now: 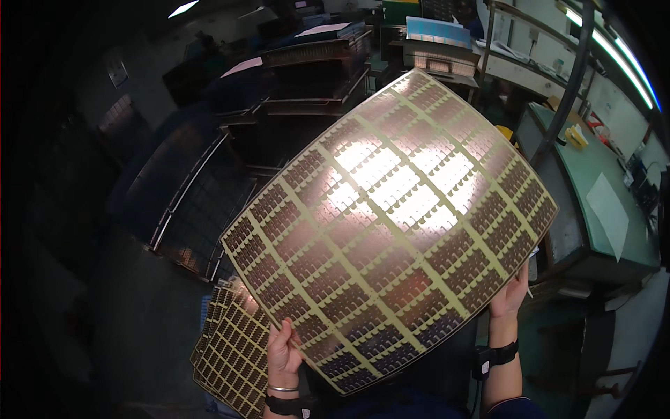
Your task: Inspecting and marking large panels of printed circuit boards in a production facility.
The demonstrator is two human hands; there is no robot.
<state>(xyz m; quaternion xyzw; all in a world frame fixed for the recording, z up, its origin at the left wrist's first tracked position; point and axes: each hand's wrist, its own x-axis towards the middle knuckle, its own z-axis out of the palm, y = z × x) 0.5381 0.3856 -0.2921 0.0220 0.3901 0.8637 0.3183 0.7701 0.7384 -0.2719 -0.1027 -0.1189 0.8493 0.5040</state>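
Observation:
A large circuit board panel (pixel 391 258), copper-brown with a yellow-green grid, is held up tilted in front of me, and bright light glares off its upper middle. My left hand (pixel 283 349) grips its lower left edge, thumb on the face. At the lower right edge my right hand (pixel 511 293) holds it too, its fingers partly hidden behind the panel. Below and left of the held panel lies a stack of similar panels (pixel 234 356), slightly askew.
To the right stands a green-topped workbench (pixel 583 167) with a white paper sheet (pixel 607 213) and a yellow tape dispenser (pixel 576 137). Dark metal racks (pixel 188 188) stand at the left. Behind the panel is a blue stack of sheets (pixel 438 31). A dark post (pixel 569 91) rises beside the bench.

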